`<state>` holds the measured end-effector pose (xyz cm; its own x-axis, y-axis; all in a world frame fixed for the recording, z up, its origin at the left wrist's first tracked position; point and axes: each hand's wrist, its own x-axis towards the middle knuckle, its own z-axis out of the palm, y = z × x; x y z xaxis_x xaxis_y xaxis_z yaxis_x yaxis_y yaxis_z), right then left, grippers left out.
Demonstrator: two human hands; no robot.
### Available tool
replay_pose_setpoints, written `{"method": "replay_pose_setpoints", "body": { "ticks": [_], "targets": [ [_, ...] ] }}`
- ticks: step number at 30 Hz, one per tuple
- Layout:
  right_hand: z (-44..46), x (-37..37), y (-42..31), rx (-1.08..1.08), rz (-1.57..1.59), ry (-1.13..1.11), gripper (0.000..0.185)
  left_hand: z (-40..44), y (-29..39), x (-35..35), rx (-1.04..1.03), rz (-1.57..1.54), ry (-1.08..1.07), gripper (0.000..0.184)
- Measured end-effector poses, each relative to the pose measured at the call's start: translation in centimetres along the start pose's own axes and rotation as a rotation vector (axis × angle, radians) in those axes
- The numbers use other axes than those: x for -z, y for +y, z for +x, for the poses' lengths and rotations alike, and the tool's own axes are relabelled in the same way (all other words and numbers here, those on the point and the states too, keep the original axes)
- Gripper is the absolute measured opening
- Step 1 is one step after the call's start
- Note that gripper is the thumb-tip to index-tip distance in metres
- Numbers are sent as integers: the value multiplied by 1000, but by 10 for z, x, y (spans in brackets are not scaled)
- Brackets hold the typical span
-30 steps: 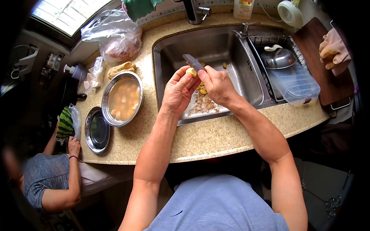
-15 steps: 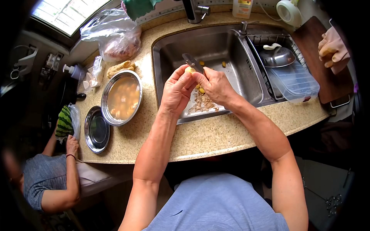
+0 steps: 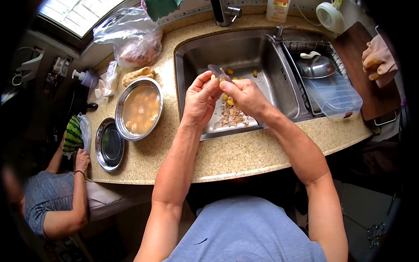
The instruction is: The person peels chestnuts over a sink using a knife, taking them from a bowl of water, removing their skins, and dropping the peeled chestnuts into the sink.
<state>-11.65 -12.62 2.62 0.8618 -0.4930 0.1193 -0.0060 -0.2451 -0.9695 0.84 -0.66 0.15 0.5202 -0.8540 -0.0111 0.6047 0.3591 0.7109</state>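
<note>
My left hand [image 3: 200,99] pinches a small pale-yellow chestnut [image 3: 214,77] between thumb and fingertips, over the sink [image 3: 275,65]. The fingers partly cover it. My right hand [image 3: 249,97] grips a small knife [image 3: 215,69], its blade against the chestnut and its handle hidden in the palm. Below the hands, yellow chestnuts [image 3: 228,100] and brown peelings [image 3: 235,118] lie on the sink floor. To the left, a steel bowl [image 3: 118,117] holds cloudy water with several pale chestnuts [image 3: 142,111] in it.
A dark oval metal dish [image 3: 110,146] sits beside the bowl. Behind it are a plastic bag [image 3: 139,50] and a yellowish cloth [image 3: 139,75]. Right of the sink stands a rack with a clear lidded box [image 3: 334,98]. At far left, another person's hand [image 3: 82,160] is by a watermelon [image 3: 73,135].
The knife blade has tilted and shifted slightly over the chestnut, and my right thumb has moved closer to the left fingertips. The view has shifted a little.
</note>
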Motion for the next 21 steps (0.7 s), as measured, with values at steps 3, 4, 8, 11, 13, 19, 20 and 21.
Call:
{"method": "replay_pose_setpoints", "body": {
  "ticks": [3,4,8,11,13,19,20,21],
  "targets": [
    [6,7,-3,-5,-6,64,50,1,3,0,-5,-79,37,27],
    [7,11,-2,16,-106,151,50,1,4,1,27,-146,46,26],
    [7,14,7,46,-244,224,48,3,5,5,36,-183,20,26],
    [6,14,7,45,-281,228,44,2,8,5,58,-154,16,28],
    [4,10,5,78,-315,222,43,2,6,3,54,-147,29,28],
    [2,1,10,118,-400,158,31,2,-2,5,33,-93,1,31],
    [2,2,10,119,-400,158,31,1,-1,3,32,-90,6,32],
    [2,3,9,141,-431,200,30,1,1,2,31,-91,7,32]
  ]
}}
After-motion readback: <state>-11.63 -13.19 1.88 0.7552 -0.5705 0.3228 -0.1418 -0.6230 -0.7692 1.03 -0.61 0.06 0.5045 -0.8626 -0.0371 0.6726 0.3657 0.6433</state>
